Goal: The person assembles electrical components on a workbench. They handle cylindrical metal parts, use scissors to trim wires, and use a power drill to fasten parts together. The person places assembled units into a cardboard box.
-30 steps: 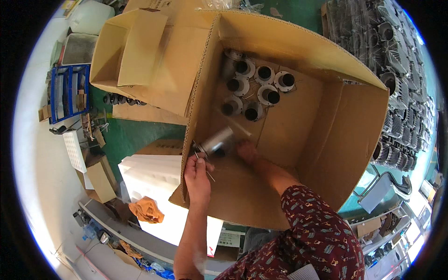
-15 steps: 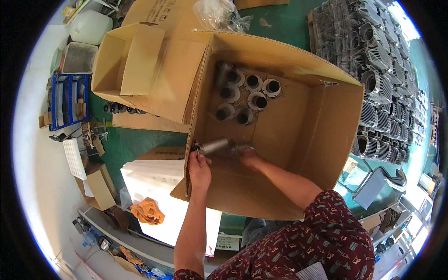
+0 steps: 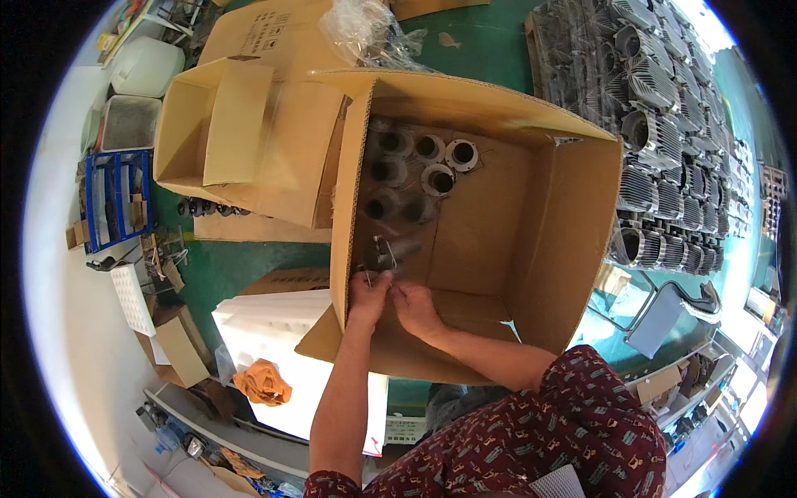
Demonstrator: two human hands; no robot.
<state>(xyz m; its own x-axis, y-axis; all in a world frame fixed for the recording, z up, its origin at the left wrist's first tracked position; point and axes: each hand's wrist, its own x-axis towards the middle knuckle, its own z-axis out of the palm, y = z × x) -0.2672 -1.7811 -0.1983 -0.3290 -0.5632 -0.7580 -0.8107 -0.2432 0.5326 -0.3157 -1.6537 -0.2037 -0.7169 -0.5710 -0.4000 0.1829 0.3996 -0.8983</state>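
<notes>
Inside a large open cardboard box [image 3: 573,216] my two hands are close together at the near left corner. Thin leads run up from my left hand [image 3: 368,297], whose fingers are pinched on them, to a grey metal cylinder [image 3: 404,249] lying on its side. My right hand [image 3: 415,307] has its fingers drawn together beside the left fingertips; what they hold, if anything, is hidden. Beyond, several grey flanged cylinders [image 3: 437,178] with dark round openings stand upright on the box floor, thin wires around some of them.
Left of the box are a smaller open carton [image 3: 187,124] on flattened cardboard and a white foam stack [image 3: 274,319] with an orange cloth [image 3: 262,383]. Clear plastic film [image 3: 361,33] lies behind. Ribbed metal housings [image 3: 656,158] are stacked at right, above a chair [image 3: 656,328].
My right hand has moved left, from the cylinder's far end to beside my left hand. The cylinder has turned and now lies beyond both hands. The whole view has shifted slightly.
</notes>
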